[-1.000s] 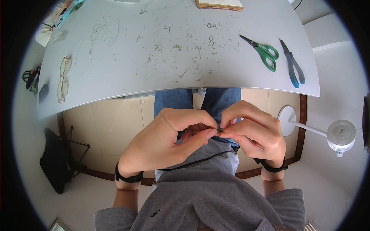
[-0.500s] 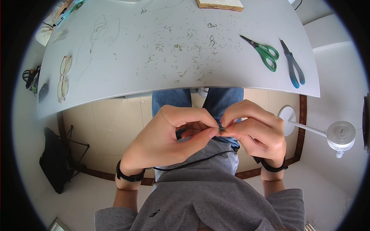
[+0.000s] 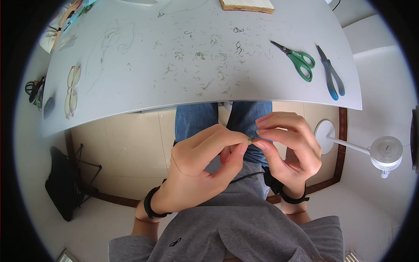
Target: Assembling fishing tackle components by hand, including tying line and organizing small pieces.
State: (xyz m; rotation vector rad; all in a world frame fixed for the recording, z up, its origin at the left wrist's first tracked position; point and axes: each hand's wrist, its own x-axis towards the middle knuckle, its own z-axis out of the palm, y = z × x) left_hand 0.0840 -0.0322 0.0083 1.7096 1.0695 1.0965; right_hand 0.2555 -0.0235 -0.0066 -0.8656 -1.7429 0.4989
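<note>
- Green, tiny workpiece (image 3: 250, 141): clamped in the fingers of the left hand (image 3: 200, 163), at two o'clock from that hand's middle.
- Right hand (image 3: 300, 156), at four o'clock from the workpiece: fingers apart; contact unclear.
- Recommended: light pinch, braced support, unobstructed view.
</note>
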